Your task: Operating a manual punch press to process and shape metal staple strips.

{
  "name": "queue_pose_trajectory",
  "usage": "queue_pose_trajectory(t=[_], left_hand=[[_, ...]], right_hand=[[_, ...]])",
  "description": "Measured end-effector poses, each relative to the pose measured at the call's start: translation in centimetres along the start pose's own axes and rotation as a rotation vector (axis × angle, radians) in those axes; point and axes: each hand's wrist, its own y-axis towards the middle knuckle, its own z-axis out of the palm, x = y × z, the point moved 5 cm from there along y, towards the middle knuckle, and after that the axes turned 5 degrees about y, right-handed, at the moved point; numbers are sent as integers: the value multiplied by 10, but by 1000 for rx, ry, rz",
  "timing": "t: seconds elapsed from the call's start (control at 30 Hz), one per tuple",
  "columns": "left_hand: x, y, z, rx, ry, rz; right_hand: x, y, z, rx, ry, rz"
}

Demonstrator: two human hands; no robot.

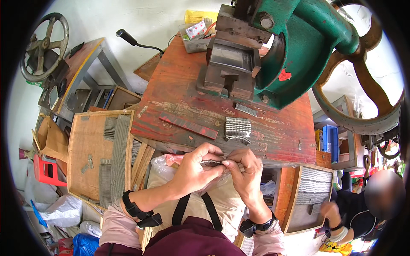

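My left hand (197, 167) and my right hand (244, 170) meet over my lap, just in front of the table edge. Pinched between the fingers of both is a small dark metal strip (212, 163); the fingers cover much of it. Beyond my right hand, a block of segmented grey metal strips (238, 128) lies on the worn red table (175, 91). A smaller segmented strip (246, 109) rests farther back, near the base of the green press (294, 55). A flat reddish bar (188, 125) lies to the left of the block.
At my left, a wooden tray (87, 149) holds rows of grey metal strips and a few loose ones. Another such tray (294, 200) stands at my right, beside a person (358, 213). The press's large wheel (363, 121) fills the far right. A plastic box (194, 42) sits at the back.
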Motion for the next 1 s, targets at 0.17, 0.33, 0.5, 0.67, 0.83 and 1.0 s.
queue_pose_trajectory(t=[0.17, 0.33, 0.5, 0.67, 0.83, 1.0], left_hand=[[9, 6, 2, 64, -166, -144], [12, 18, 22, 118, -144, -67], [-17, 32, 30, -167, 857, 613], [-12, 60, 32, -181, 1013, 554], [-9, 61, 32, -138, 1006, 594], [-10, 60, 34, -120, 996, 608]], right_hand=[[3, -7, -11, 113, -91, -102], [-12, -8, -29, 89, -128, -41], [-37, 4, -40, -42, -143, 203], [-59, 17, -47, -70, -55, 397], [-59, 31, -67, -77, -173, 232], [-60, 41, -62, 46, -224, 178]])
